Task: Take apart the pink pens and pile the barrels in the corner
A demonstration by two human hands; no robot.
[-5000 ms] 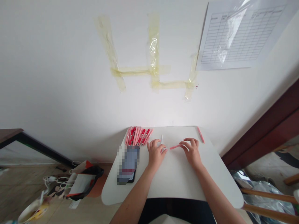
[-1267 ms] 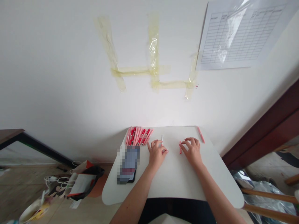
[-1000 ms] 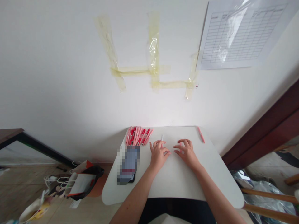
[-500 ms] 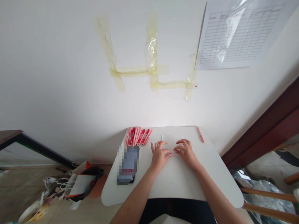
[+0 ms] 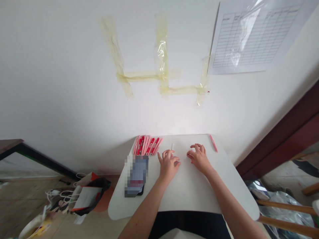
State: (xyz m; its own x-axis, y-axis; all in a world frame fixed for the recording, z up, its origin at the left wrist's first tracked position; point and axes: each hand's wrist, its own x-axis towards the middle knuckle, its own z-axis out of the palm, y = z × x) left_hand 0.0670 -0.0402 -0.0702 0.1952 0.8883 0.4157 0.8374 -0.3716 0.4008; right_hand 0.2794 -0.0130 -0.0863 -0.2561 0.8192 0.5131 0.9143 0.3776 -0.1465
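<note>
My left hand [image 5: 168, 166] is over the middle of the white table [image 5: 189, 196]. Its thumb and forefinger are pinched together, while the other fingers spread; what lies in the pinch is too small to make out. Just beyond its fingertips lies a thin white stick [image 5: 172, 146]. To the right, my right hand [image 5: 200, 160] has its fingers curled in, and a small red piece [image 5: 191, 162] peeks out beneath them. A pink pen [image 5: 213, 143] rests alone near the far right corner. Several pink and red pens [image 5: 147, 146] lie side by side at the far left corner.
A phone-like dark slab [image 5: 136, 176], partly blurred out, sits on the table's left side. The wall behind carries yellowed tape [image 5: 163, 59] and a printed sheet [image 5: 251, 39]. Bags [image 5: 87, 196] are on the floor to the left, and wooden bars [image 5: 286, 207] stand at right.
My hands have drawn slightly apart, the left going a little left and the right lifting a bit away. The red piece now shows under my right fingers. The pens have stayed put.
</note>
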